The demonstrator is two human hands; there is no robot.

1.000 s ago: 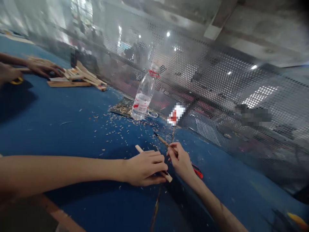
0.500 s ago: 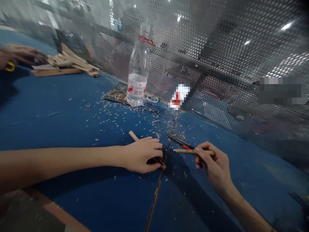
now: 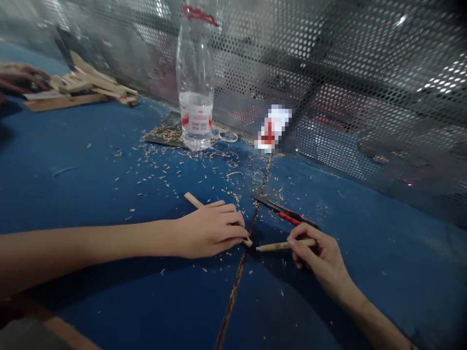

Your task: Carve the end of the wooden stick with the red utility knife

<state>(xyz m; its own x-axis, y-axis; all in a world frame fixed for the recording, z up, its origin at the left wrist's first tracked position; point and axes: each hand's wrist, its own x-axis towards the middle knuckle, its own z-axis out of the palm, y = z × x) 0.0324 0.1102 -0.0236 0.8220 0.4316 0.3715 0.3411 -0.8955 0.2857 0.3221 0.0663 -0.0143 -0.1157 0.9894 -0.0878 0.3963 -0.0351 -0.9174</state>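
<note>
My left hand [image 3: 215, 229] is closed over a thin wooden stick [image 3: 193, 200], pressing it against the blue table. One end of the stick comes out behind the knuckles, the other [image 3: 247, 242] beyond the fingertips; the middle is hidden under the palm. In my right hand [image 3: 319, 250], between thumb and fingers, is a tan pen [image 3: 279, 246] with small print on its barrel. Its pale, blunt end points left, a short gap from the stick. Just behind the right hand lies a black and red utility knife [image 3: 284, 210], blade towards the left.
A clear plastic bottle [image 3: 197, 116] stands on a dark sheet [image 3: 166, 141] strewn with wood shavings. A bright phone screen [image 3: 273, 129] leans against the perforated metal panel [image 3: 328, 92]. Wooden pieces [image 3: 87, 82] lie far left beside another person's hand [image 3: 22, 78]. A seam [image 3: 233, 291] crosses the table.
The pen has come down slightly; its left-pointing end was dark and thin and is now pale and blunt. My left fingers have closed further over the stick. The camera view has shifted.
</note>
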